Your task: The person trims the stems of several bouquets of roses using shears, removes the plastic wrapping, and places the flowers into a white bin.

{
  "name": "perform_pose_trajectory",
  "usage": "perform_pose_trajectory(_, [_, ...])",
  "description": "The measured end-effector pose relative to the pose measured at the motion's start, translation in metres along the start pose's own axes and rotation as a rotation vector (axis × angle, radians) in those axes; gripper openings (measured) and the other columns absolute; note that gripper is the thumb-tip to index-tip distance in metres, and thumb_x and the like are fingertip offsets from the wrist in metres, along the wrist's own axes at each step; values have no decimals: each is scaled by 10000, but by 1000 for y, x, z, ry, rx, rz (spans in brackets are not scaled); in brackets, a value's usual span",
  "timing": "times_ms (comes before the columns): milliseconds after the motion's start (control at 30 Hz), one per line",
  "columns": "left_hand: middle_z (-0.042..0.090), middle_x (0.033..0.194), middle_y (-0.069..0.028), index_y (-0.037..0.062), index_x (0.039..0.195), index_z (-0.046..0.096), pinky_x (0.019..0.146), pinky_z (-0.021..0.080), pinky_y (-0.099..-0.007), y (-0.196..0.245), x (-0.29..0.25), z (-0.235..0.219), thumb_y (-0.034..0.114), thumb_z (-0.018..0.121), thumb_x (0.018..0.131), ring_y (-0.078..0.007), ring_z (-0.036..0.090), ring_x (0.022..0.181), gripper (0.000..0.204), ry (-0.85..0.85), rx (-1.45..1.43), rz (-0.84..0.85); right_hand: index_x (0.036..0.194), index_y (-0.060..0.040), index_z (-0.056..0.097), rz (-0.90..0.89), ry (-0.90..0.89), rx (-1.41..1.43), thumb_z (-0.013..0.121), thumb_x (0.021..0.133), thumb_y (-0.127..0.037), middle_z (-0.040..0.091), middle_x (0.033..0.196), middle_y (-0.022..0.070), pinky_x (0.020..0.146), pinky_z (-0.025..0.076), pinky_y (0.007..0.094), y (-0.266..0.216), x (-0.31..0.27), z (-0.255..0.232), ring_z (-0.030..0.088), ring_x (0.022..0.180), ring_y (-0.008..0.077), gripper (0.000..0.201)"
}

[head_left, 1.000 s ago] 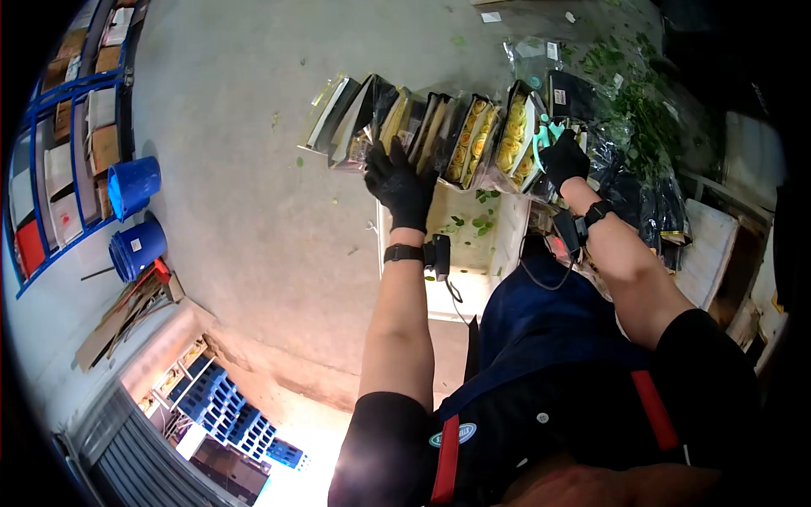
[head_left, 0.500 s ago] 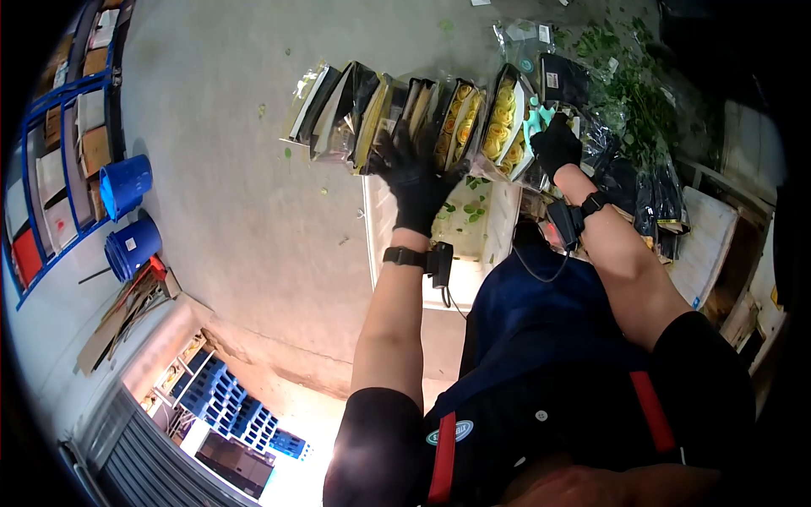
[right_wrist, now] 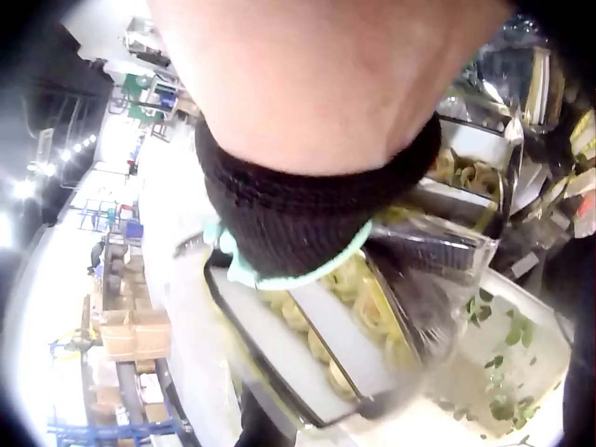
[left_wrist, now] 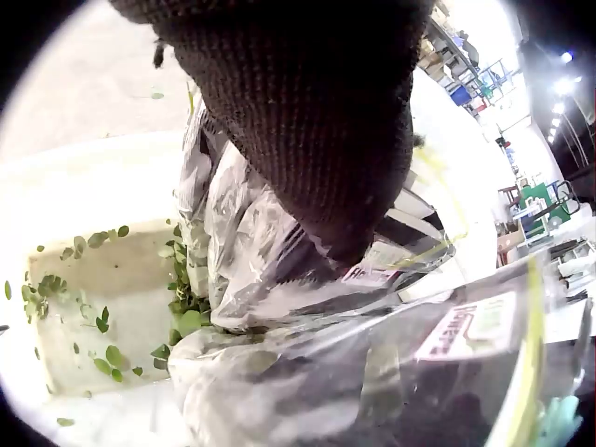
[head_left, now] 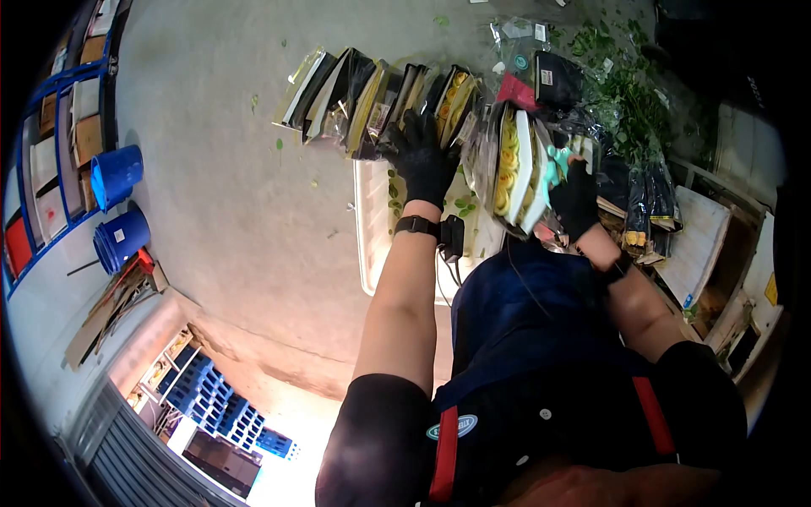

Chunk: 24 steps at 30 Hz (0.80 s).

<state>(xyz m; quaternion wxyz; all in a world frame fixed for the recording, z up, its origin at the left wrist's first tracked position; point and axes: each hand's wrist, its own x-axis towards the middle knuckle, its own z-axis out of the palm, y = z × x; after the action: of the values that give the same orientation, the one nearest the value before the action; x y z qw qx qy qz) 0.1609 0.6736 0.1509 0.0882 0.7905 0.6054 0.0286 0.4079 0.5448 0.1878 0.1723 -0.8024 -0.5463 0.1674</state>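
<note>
My black-gloved left hand rests with spread fingers on a row of wrapped flower bouquets in clear and black sleeves. In the left wrist view its glove covers part of the crinkled wrapping. My right hand holds mint-green-handled scissors, whose loop curves round the glove in the right wrist view. Against these fingers leans a bouquet of yellow roses with white card dividers, standing tilted apart from the row. The right fingertips are hidden behind the glove and wrapping.
Below the bouquets sits a white tub with loose leaves in it. To the right are a heap of green stems, more black sleeves and a white board. Blue buckets stand far left.
The right hand has come back toward the body with the scissors, and the yellow rose bouquet has shifted with it, away from the row. The left hand has moved slightly right along the bouquets.
</note>
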Motion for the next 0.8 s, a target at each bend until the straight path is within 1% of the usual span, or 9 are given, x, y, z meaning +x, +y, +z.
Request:
perform_pose_trajectory(433, [420, 1333, -176, 99, 1240, 481, 981, 265, -580, 10, -35, -44, 452, 622, 785, -408, 394, 1207, 593, 276, -192, 88, 870, -23, 559, -363, -217, 178, 635, 684, -105, 593, 775, 180, 559, 469, 385, -54, -33, -68, 600, 668, 317, 217])
perform_pose_trajectory(500, [590, 1092, -168, 42, 1032, 595, 854, 427, -435, 1, -74, -37, 311, 667, 791, -327, 550, 1009, 368, 333, -380, 34, 890, -18, 567, 269, -485, 868, 534, 814, -200, 599, 799, 193, 568, 480, 387, -53, -48, -55, 611, 697, 303, 201])
perform_pose_trajectory(567, [613, 1007, -171, 7, 990, 622, 768, 468, -372, -12, -122, -23, 196, 661, 805, -328, 576, 906, 268, 58, -906, -375, 898, -17, 573, 838, -726, 1110, 490, 856, -246, 601, 821, 199, 606, 486, 400, -78, -50, -64, 615, 740, 302, 248])
perform_pose_trajectory(600, [613, 1019, -177, -9, 1153, 547, 770, 473, -372, -24, -137, -32, 115, 626, 831, -324, 587, 871, 354, -299, -1189, -647, 908, -25, 575, 140, -923, 615, 526, 831, -238, 607, 842, 177, 690, 453, 445, -71, -58, -62, 606, 774, 319, 232])
perform_pose_trajectory(633, [596, 1084, -181, -2, 1263, 424, 782, 474, -377, -40, -159, -28, 66, 603, 837, -307, 596, 902, 467, -453, -1088, -493, 917, -33, 577, -497, -738, 118, 562, 805, -229, 613, 863, 156, 774, 420, 490, -65, -66, -59, 596, 809, 336, 226])
perform_pose_trajectory(667, [579, 1149, -185, 5, 1374, 301, 795, 476, -382, -46, -166, -48, 17, 580, 844, -289, 604, 933, 600, -579, -989, -323, 915, -30, 584, -578, -786, 146, 522, 833, -195, 621, 865, 143, 743, 449, 436, -65, -76, -53, 607, 769, 306, 194])
perform_pose_trajectory(700, [560, 1196, -187, 3, 1414, 219, 818, 471, -385, -44, -172, -66, -11, 576, 838, -280, 595, 992, 678, -774, -1084, -492, 913, -27, 592, -659, -833, 173, 483, 860, -160, 629, 867, 130, 713, 477, 383, -63, -89, -43, 619, 729, 276, 180])
perform_pose_trajectory(733, [517, 1263, -201, 39, 1418, 254, 917, 418, -355, -67, -197, -24, 182, 562, 900, -257, 527, 1124, 619, -884, -790, -316, 885, -51, 580, -668, -938, 219, 502, 843, -185, 616, 838, 129, 764, 433, 446, -67, -101, -33, 598, 746, 300, 161])
perform_pose_trajectory(800, [516, 1261, -213, 40, 1408, 281, 970, 368, -325, -55, -186, -34, 347, 491, 923, -257, 501, 1153, 611, -970, -1075, -716, 844, -96, 577, -744, -1031, 272, 479, 862, -223, 605, 787, 111, 801, 394, 500, -89, -117, -24, 580, 763, 309, 161])
